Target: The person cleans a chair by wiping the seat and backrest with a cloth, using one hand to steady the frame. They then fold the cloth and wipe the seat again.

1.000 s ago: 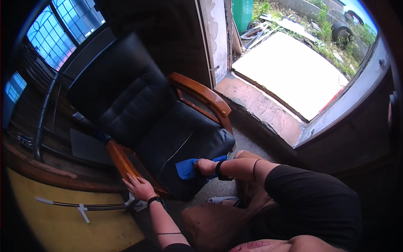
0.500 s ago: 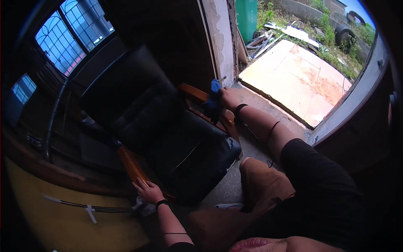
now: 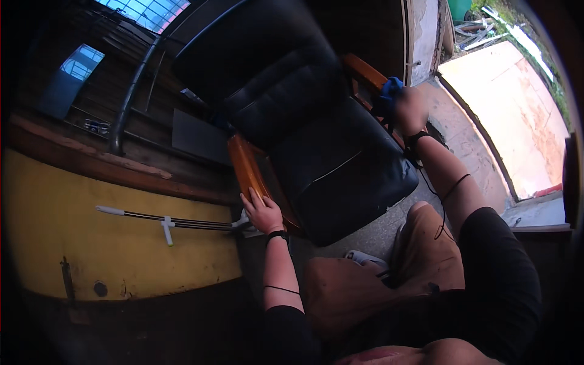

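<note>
A black padded armchair (image 3: 340, 146) with wooden armrests stands in front of me, its seat marked by a pale tear or line. My left hand (image 3: 264, 213) lies on the front end of the left armrest (image 3: 245, 167), fingers spread over the wood. At the right armrest (image 3: 365, 73), my right hand (image 3: 410, 112) is closed on a blue cloth (image 3: 391, 89). Part of the cloth hangs dark beside that armrest. Blur covers the right fingers, and the hand hides much of the armrest's front.
A mop-like tool with thin rods and a white grip (image 3: 111, 210) lies by the yellow panel (image 3: 121, 255) at left. Behind the chair's left side are a dark pipe (image 3: 131, 97) and a grey board (image 3: 198, 137). The doorway at right opens onto a bright slab (image 3: 505, 103).
My view has swung left and down, so the chair sits further right and higher. My left hand stays on the armrest; the right still holds the cloth by the other armrest.
</note>
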`<state>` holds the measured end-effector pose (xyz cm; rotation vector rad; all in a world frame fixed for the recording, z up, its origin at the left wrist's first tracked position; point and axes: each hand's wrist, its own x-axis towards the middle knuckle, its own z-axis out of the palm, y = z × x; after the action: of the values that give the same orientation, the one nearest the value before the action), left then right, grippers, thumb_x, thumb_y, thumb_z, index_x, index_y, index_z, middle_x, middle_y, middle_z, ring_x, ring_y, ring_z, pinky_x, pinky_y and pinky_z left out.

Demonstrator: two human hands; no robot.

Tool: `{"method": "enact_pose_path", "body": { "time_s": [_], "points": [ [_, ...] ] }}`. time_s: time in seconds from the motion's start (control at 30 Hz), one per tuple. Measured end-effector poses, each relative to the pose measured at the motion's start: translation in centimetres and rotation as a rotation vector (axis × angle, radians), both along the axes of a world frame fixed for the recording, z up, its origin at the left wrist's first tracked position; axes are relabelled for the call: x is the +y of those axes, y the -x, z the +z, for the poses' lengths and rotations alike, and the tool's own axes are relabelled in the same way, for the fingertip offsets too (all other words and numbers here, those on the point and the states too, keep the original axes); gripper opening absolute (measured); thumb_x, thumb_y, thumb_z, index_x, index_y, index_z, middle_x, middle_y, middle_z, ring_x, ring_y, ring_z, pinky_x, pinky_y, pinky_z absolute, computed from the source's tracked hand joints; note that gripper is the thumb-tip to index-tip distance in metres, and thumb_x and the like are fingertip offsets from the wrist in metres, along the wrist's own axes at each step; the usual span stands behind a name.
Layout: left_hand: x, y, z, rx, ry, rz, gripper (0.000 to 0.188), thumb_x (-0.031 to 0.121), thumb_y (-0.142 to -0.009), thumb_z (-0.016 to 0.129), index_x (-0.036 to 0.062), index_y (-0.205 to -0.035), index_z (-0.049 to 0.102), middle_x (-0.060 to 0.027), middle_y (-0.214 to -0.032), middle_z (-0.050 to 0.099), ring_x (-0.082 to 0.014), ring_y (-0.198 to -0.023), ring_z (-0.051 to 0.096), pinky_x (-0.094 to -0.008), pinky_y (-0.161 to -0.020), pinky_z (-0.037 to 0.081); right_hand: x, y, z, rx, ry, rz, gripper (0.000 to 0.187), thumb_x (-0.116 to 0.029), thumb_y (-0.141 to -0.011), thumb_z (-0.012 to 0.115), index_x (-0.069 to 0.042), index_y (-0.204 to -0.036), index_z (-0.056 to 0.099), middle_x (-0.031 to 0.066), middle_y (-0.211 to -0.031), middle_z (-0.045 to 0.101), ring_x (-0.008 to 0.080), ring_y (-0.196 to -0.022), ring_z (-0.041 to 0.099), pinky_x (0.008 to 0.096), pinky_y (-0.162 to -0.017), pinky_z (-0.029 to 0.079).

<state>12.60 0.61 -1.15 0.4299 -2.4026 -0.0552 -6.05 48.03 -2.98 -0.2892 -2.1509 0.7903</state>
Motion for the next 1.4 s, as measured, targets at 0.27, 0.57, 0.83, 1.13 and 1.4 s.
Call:
{"method": "enact_pose_path", "body": {
  "time_s": [0.27,0.57,0.83,1.13,1.4],
  "points": [
    [-0.4,0.2,-0.5,0.005,0.011,0.0,0.051,0.021,-0.093,0.059,0.0158,-0.143,0.054,-0.0208,-0.15,0.045,-0.0419,-0.126,0.055,-0.0479,-0.103,0.047,-0.3,-0.6,0.2,-0.019,-0.042,0.013,0.035,-0.017,-0.088,0.058,-0.011,-0.123,0.062,0.0137,-0.118,0.06,0.0361,-0.109,0.06,0.0459,-0.093,0.049],
    [-0.2,0.3,-0.3,0.002,0.008,0.011,0.05,0.022,-0.093,0.059,0.0161,-0.142,0.055,-0.021,-0.15,0.046,-0.0425,-0.124,0.056,-0.0482,-0.102,0.048,-0.5,-0.3,0.7,0.039,-0.08,0.003,0.034,-0.018,-0.089,0.058,-0.01,-0.121,0.063,0.0134,-0.116,0.061,0.0346,-0.112,0.058,0.0438,-0.097,0.047],
    [0.1,0.3,-0.4,-0.009,-0.003,0.004,0.049,0.021,-0.093,0.058,0.0156,-0.142,0.055,-0.0215,-0.15,0.046,-0.0435,-0.122,0.056,-0.0486,-0.101,0.048,-0.4,-0.6,0.8,0.011,-0.083,-0.007,0.033,-0.019,-0.089,0.058,-0.01,-0.12,0.064,0.0133,-0.116,0.061,0.0342,-0.112,0.058,0.0437,-0.096,0.048],
    [-0.1,0.2,-0.2,-0.018,0.009,0.006,0.047,0.021,-0.095,0.058,0.0131,-0.141,0.056,-0.0211,-0.15,0.046,-0.0417,-0.124,0.056,-0.0483,-0.103,0.048,-0.7,-1.0,1.4,-0.016,-0.053,0.013,0.033,-0.019,-0.091,0.057,-0.009,-0.122,0.064,0.0151,-0.119,0.061,0.0359,-0.114,0.058,0.0447,-0.098,0.047],
    [-0.5,0.3,-0.4,-0.022,0.03,0.014,0.047,0.022,-0.095,0.059,0.0146,-0.142,0.055,-0.0216,-0.149,0.046,-0.0419,-0.123,0.057,-0.0487,-0.102,0.048,-0.9,-1.2,1.6,-0.081,-0.017,0.031,0.034,-0.019,-0.092,0.055,-0.009,-0.124,0.063,0.0169,-0.122,0.059,0.0384,-0.115,0.057,0.0457,-0.101,0.046]
  ]
}}
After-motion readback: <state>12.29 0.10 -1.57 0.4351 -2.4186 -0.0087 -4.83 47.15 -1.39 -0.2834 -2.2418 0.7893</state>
